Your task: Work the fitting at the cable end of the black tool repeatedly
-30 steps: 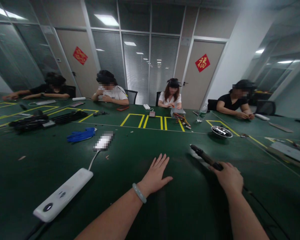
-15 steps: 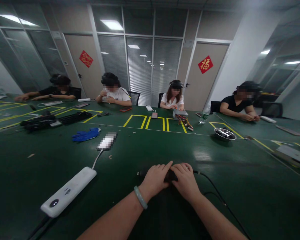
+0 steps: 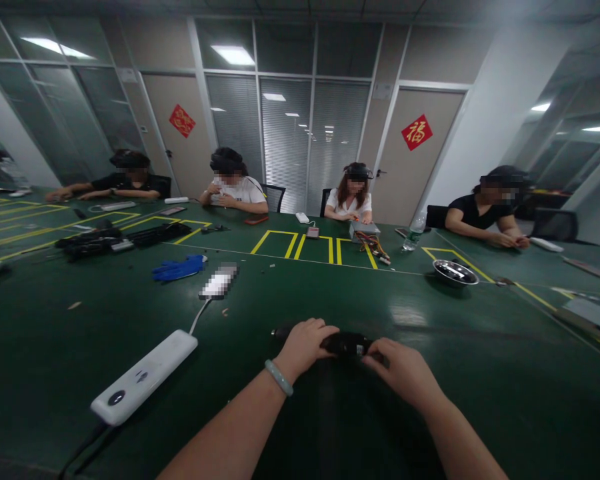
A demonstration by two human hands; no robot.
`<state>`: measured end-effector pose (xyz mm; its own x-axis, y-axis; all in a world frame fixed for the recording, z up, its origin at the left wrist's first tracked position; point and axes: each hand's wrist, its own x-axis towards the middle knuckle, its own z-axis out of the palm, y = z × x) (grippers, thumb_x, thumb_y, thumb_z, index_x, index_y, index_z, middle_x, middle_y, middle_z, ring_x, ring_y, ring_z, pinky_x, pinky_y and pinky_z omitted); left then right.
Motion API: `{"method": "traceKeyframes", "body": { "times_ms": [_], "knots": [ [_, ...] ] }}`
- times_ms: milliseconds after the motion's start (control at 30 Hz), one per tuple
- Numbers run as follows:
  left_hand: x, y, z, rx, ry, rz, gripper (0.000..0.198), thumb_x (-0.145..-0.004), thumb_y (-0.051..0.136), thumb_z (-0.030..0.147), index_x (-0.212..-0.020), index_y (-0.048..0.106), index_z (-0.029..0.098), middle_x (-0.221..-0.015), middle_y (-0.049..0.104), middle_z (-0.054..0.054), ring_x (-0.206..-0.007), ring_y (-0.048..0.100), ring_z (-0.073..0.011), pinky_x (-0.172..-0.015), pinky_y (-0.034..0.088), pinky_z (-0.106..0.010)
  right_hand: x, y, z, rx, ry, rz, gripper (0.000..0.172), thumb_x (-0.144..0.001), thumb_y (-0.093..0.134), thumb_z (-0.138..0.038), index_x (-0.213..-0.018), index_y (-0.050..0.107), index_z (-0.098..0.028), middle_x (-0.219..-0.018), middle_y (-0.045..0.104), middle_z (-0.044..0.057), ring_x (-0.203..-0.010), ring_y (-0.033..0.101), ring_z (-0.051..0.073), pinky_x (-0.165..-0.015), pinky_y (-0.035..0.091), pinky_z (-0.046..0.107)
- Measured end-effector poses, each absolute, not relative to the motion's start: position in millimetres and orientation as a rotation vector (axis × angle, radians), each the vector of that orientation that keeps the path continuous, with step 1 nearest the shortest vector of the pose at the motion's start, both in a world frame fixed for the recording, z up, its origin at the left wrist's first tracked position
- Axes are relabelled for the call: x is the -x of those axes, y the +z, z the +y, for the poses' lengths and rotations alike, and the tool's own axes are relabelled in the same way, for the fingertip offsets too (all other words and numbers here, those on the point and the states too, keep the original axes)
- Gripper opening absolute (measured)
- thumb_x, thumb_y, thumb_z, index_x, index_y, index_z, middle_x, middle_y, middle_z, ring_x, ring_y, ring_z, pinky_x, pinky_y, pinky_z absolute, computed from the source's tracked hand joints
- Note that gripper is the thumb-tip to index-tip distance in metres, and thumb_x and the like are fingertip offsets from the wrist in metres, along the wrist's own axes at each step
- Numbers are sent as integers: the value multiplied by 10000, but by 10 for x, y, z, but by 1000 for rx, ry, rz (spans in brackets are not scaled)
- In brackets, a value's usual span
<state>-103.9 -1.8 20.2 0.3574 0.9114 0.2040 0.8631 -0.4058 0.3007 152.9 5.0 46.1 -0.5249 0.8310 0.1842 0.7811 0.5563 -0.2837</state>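
A long black handheld power tool (image 3: 347,344) lies crosswise on the green table in front of me, its narrow metal tip pointing left. My left hand (image 3: 306,343) is wrapped over the left part of its body, and a pale green bangle (image 3: 279,378) circles that wrist. At the tool's right end, my right hand (image 3: 405,367) has its fingers and thumb closed on the edge. A small pale label shows beside those fingertips. The underside of the tool is hidden.
A white power strip (image 3: 145,377) with a plugged-in white cable lies left, near a blue glove (image 3: 179,268). A metal bowl (image 3: 455,273) stands to the right, with a water bottle (image 3: 414,232) behind it. Several people sit across the table (image 3: 260,293).
My right hand has slid right, away from my left hand, to the tool's right end, baring its middle. The black cable seen at right before no longer shows. The view has shifted slightly.
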Motion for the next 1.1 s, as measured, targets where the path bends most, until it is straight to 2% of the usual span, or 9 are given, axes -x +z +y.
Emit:
{"method": "traceKeyframes", "body": {
  "times_ms": [200, 267, 400, 500, 633, 733, 867, 967, 1100],
  "knots": [
    [1145, 208, 30, -2360, 619, 1758, 415, -831, 645, 431, -1215, 531, 321, -1054, 568, -3, -978, 539, -198, -828, 429, -333, -1518, 391, 41, 1486, 201, -2599, 168, -776, 644, -413, -811, 628, -250, -807, 643, 13, -714, 603, 198, -618, 419, 306],
    [1185, 199, 42, -2347, 613, 1791, 428, -829, 649, 427, -1226, 526, 324, -1054, 567, -3, -979, 537, -198, -827, 425, -332, -1537, 362, 14, 1445, 225, -2642, 118, -779, 638, -363, -813, 635, -250, -793, 637, 14, -741, 607, 202, -663, 443, 326],
    [1221, 197, 43, -2349, 569, 1796, 460, -833, 638, 444, -1258, 512, 323, -1064, 563, -16, -979, 537, -200, -833, 420, -329, -1616, 291, -25, 1291, 125, -2601, 197, -815, 585, -311, -999, 633, -261, -1041, 622, 49, -947, 599, 228, -857, 460, 392],
    [1175, 201, 27, -2370, 528, 1759, 526, -828, 624, 490, -1305, 476, 326, -1079, 561, -26, -988, 530, -212, -824, 426, -333, -1668, 198, 11, 1375, -6, -2557, 253, -784, 630, -370, -991, 637, -224, -1099, 604, 88, -1010, 581, 280, -905, 451, 450],
    [1048, 179, -7, -2426, 481, 1683, 585, -816, 607, 548, -1336, 449, 331, -1090, 568, -33, -982, 523, -224, -796, 435, -334, -1764, 89, 137, 1509, -49, -2574, 314, -812, 604, -446, -971, 635, -177, -994, 627, 108, -950, 592, 293, -896, 443, 480],
    [970, 154, -27, -2452, 486, 1643, 551, -824, 606, 531, -1319, 465, 334, -1118, 567, -31, -996, 519, -229, -811, 435, -345, -1955, 94, 224, 1475, 53, -2644, 339, -879, 503, -484, -1013, 626, -199, -1002, 621, 92, -927, 592, 264, -852, 458, 441],
    [937, 136, -29, -2443, 464, 1624, 509, -829, 606, 514, -1290, 492, 330, -1122, 568, -26, -1009, 518, -232, -833, 436, -362, -2331, 151, 286, 1285, 183, -2790, 283, -927, 429, -445, -1035, 620, -266, -1075, 599, 46, -943, 574, 217, -856, 448, 390],
    [934, 128, -16, -2439, 429, 1627, 519, -836, 580, 543, -1298, 485, 329, -1126, 562, -26, -1008, 518, -225, -841, 437, -360, -2527, 154, 386, 1147, 76, -2883, 262, -940, 417, -393, -1045, 622, -268, -1061, 599, 43, -937, 558, 214, -872, 427, 396],
    [929, 124, -8, -2455, 415, 1627, 653, -787, 550, 664, -1322, 475, 298, -1130, 556, -46, -1013, 515, -236, -824, 439, -350, -2525, 137, 667, 1010, -90, -2987, 256, -945, 423, -350, -958, 644, -221, -965, 614, 55, -890, 556, 216, -840, 420, 387]
  ]
}}
